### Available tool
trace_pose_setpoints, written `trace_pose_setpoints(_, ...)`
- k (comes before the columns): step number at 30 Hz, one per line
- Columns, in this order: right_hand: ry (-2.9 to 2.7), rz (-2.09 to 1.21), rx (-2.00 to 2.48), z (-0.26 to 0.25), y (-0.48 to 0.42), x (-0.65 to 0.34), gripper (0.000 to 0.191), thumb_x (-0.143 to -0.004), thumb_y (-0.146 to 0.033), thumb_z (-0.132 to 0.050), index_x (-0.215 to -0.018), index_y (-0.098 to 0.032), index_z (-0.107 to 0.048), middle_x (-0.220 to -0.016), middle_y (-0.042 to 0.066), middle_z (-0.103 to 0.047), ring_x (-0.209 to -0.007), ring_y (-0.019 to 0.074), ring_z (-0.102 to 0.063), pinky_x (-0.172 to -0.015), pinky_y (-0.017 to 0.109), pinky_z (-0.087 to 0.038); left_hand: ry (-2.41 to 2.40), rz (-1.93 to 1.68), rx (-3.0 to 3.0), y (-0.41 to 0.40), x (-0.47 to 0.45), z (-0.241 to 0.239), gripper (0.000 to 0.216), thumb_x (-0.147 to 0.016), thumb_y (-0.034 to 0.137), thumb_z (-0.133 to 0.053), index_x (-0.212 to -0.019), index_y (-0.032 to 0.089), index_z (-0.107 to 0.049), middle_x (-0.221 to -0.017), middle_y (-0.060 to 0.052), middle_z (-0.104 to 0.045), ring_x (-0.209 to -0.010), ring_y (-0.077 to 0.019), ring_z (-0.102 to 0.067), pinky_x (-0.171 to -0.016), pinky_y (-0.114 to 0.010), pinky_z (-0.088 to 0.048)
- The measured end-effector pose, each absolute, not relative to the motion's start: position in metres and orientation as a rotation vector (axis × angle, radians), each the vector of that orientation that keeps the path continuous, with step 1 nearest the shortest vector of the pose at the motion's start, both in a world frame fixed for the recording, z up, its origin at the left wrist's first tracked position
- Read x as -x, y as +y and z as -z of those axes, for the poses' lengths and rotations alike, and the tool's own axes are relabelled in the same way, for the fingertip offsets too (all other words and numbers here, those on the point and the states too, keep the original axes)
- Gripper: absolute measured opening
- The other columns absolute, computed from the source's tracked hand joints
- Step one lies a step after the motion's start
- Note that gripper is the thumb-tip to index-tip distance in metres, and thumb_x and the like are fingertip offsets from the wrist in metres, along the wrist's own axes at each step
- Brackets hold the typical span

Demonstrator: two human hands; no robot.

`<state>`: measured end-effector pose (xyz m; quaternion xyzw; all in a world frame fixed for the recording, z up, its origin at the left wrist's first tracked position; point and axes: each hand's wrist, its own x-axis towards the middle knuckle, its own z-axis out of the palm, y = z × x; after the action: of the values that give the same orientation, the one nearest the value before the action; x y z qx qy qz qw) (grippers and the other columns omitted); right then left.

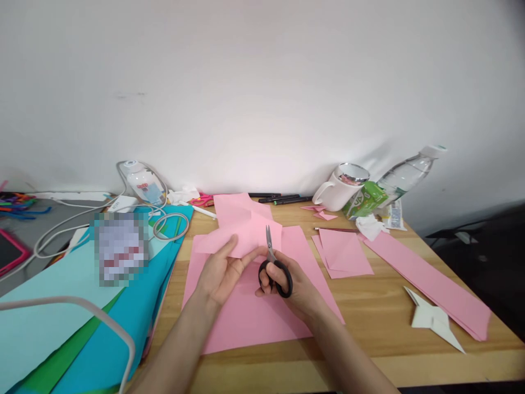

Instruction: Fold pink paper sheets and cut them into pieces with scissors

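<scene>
Gripping the scissors (270,253) in the right hand (301,290), with fingers wrapped through and around the black loops, and aiming the slim blades up and toward the far edge of the table (369,361). Pinching the pink paper (225,241) in the left hand (217,276), clamped at its near edge with thumb above and fingers below. Stretching that paper's long axis roughly left to right, so crossing the line of the blades rather than running along it. Overlapping its right part with the blades in this view; cannot tell whether in front of it or around it. Holding it nearest to the left hand, touching; placing it beyond the right fingers, toward the far edge and somewhat left. Raising it over the large pink sheet (262,325), apparently clear of it. Leaving pink squares (348,253) just right of that sheet, and a pink strip (435,293) slanting toward the table's near right corner, beside a white folded star (430,317)
</scene>
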<state>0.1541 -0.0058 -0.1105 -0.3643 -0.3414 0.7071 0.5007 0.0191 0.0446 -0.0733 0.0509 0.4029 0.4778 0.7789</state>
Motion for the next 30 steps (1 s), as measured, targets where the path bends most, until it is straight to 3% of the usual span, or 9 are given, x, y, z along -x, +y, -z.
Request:
trace_pose_setpoints(7, -0.991, -1.502, 0.883, 0.101, -0.01, -0.15, 0.032, -0.077, -0.039, -0.069, -0.088, -0.02, -0.045, -0.073, -0.001, -0.061, -0.068, 0.0137, -0.059, -0.07, 0.03, -0.047, 0.814, -1.179, -0.164, 0.038, -0.025, 0.073, 0.02, -0.08, 0.011, -0.057, -0.1, 0.006, -0.058, -0.104, -0.019, -0.066, -0.103, -0.0277, -0.063, -0.085, -0.037, -0.055)
trace_pose_setpoints(10, -1.021, -1.542, 0.818, 0.091, -0.018, -0.143, 0.037, -0.074, -0.041, -0.071, -0.089, -0.022, -0.043, -0.076, 0.0, -0.063, -0.076, 0.0154, -0.06, -0.074, 0.03, -0.044, 0.724, -1.067, -0.184, 0.035, -0.021, 0.073, 0.022, -0.082, 0.02, -0.057, -0.102, 0.01, -0.059, -0.103, -0.015, -0.068, -0.09, -0.0241, -0.068, -0.065, -0.03, -0.058)
trace_pose_setpoints(12, -0.989, -1.57, 0.828, 0.085, -0.024, -0.138, 0.039, -0.071, -0.039, -0.073, -0.089, -0.023, -0.043, -0.077, 0.0, -0.063, -0.077, 0.0152, -0.061, -0.073, 0.029, -0.044, 0.668, -0.963, -0.193, 0.033, -0.017, 0.072, 0.024, -0.084, 0.028, -0.055, -0.102, 0.013, -0.06, -0.099, -0.013, -0.07, -0.076, -0.0218, -0.069, -0.048, -0.025, -0.053)
trace_pose_setpoints(14, -0.95, -1.567, 0.862, 0.08, -0.027, -0.136, 0.042, -0.068, -0.036, -0.077, -0.089, -0.023, -0.043, -0.078, -0.001, -0.063, -0.078, 0.0148, -0.061, -0.073, 0.028, -0.044, 0.634, -0.913, -0.195, 0.032, -0.015, 0.069, 0.027, -0.085, 0.033, -0.052, -0.101, 0.013, -0.061, -0.094, -0.013, -0.071, -0.07, -0.0214, -0.069, -0.04, -0.023, -0.046)
trace_pose_setpoints(17, -0.936, -1.561, 0.872, 0.074, -0.031, -0.136, 0.044, -0.066, -0.034, -0.079, -0.091, -0.023, -0.044, -0.081, 0.0, -0.063, -0.08, 0.0142, -0.06, -0.074, 0.027, -0.043, 0.6, -0.951, -0.186, 0.03, -0.014, 0.064, 0.027, -0.088, 0.033, -0.047, -0.099, 0.014, -0.062, -0.089, -0.011, -0.072, -0.07, -0.0208, -0.068, -0.04, -0.023, -0.045)
trace_pose_setpoints(21, -0.948, -1.608, 0.82, 0.069, -0.034, -0.136, 0.04, -0.069, -0.035, -0.076, -0.091, -0.022, -0.045, -0.081, 0.0, -0.062, -0.079, 0.0136, -0.059, -0.072, 0.026, -0.042, 0.581, -0.896, -0.214, 0.026, -0.014, 0.061, 0.036, -0.089, 0.042, -0.041, -0.094, 0.014, -0.063, -0.085, -0.011, -0.072, -0.045, -0.0146, -0.06, -0.032, -0.022, -0.036)
trace_pose_setpoints(27, -0.93, -1.617, 0.799, 0.067, -0.037, -0.132, 0.042, -0.066, -0.033, -0.079, -0.088, -0.022, -0.045, -0.079, -0.001, -0.061, -0.079, 0.0139, -0.058, -0.069, 0.024, -0.04, 0.675, -0.934, -0.364, 0.022, -0.016, 0.069, 0.025, -0.081, 0.035, -0.057, -0.092, 0.014, -0.063, -0.084, -0.01, -0.072, -0.03, -0.0068, -0.043, -0.028, -0.021, -0.028)
trace_pose_setpoints(30, -0.94, -1.616, 0.809, 0.065, -0.036, -0.131, 0.042, -0.067, -0.036, -0.078, -0.089, -0.022, -0.045, -0.081, 0.001, -0.061, -0.08, 0.0146, -0.058, -0.071, 0.026, -0.04, 0.694, -0.931, -0.342, 0.022, -0.015, 0.07, 0.029, -0.08, 0.039, -0.057, -0.093, 0.014, -0.066, -0.084, -0.01, -0.072, -0.032, -0.0077, -0.045, -0.028, -0.021, -0.029)
